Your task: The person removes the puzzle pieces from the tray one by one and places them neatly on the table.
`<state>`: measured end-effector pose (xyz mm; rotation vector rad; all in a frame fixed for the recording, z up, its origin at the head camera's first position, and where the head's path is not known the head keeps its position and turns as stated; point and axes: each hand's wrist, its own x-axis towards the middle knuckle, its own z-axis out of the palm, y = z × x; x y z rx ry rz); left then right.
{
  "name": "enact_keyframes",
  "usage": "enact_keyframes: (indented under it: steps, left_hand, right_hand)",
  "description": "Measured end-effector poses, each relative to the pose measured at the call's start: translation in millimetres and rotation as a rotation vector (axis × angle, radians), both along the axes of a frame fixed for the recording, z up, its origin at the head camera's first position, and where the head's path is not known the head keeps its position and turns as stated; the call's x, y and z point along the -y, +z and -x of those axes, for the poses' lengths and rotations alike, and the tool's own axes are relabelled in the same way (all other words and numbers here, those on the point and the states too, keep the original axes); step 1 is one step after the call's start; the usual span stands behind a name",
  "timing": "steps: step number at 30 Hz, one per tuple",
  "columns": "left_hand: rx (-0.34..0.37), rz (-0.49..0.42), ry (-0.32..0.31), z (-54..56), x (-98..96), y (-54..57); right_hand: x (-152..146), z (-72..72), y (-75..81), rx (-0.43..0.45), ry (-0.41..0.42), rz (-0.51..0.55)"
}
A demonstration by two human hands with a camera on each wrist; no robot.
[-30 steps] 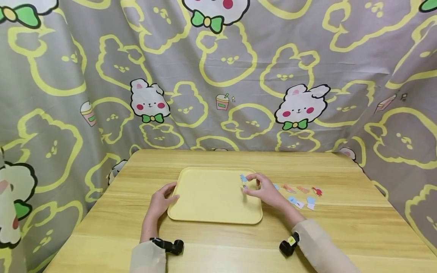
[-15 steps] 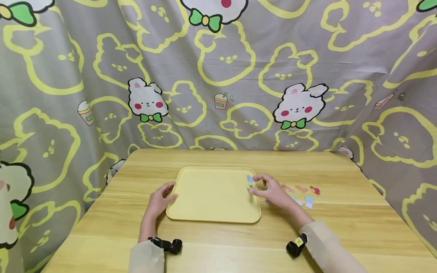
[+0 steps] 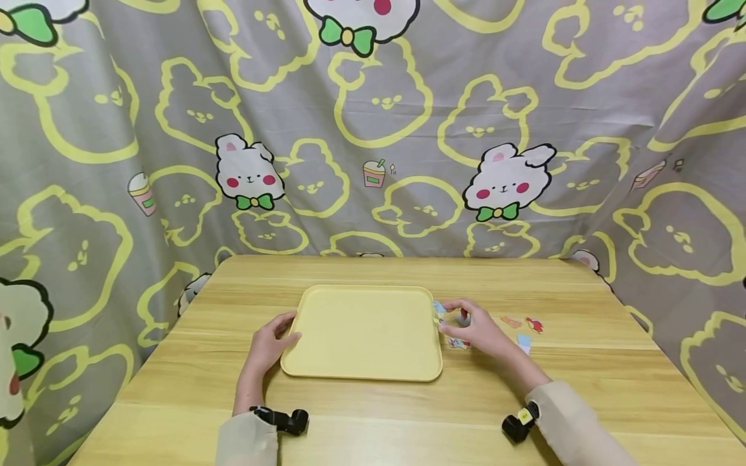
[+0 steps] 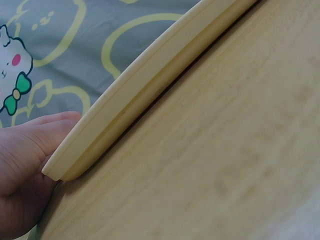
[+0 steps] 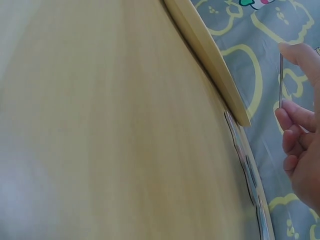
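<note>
My left hand [image 3: 268, 348] grips the left edge of a pale yellow tray [image 3: 361, 336], thumb over the rim. In the left wrist view, the tray's raised rim [image 4: 135, 85] runs diagonally up from the fingers. My right hand [image 3: 480, 331] pinches a small flat blue-and-yellow printed piece [image 3: 439, 312] between thumb and fingers at the tray's right edge. The right wrist view shows this thin piece [image 5: 281, 82] edge-on, held upright above the table. A colourful flat piece [image 3: 459, 343] lies just below the right fingers, and the hand partly hides others.
More flat cutouts lie on the wooden table [image 3: 361, 421] right of the tray: an orange one [image 3: 511, 321], a red one [image 3: 533, 325] and a blue-and-white one [image 3: 524, 342]. A patterned grey curtain [image 3: 326, 246] hangs along the table's back and sides.
My right hand has moved right with the pinched piece, from above the tray to its right edge, now covering some loose cutouts. The left hand has kept its hold on the tray.
</note>
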<state>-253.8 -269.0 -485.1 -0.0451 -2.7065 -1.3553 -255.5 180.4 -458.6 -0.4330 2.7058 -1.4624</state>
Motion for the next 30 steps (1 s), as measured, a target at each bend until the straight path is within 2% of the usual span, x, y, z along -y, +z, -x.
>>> enact_keyframes:
  steps: [18, 26, 30]
  left_hand:
    - [0.020, 0.023, -0.015, -1.3, 1.0, -0.2]
    - [0.022, 0.021, -0.013, -1.7, 0.9, 3.5]
    - [0.030, 0.019, -0.020, -1.9, -0.5, 4.3]
  right_hand:
    - [-38.0, -8.9, -1.8, -0.023, -0.056, -0.050]
    - [-58.5, -13.0, -2.1, -0.006, -0.038, -0.033]
    - [-66.3, -16.5, -2.4, -0.006, -0.050, -0.060]
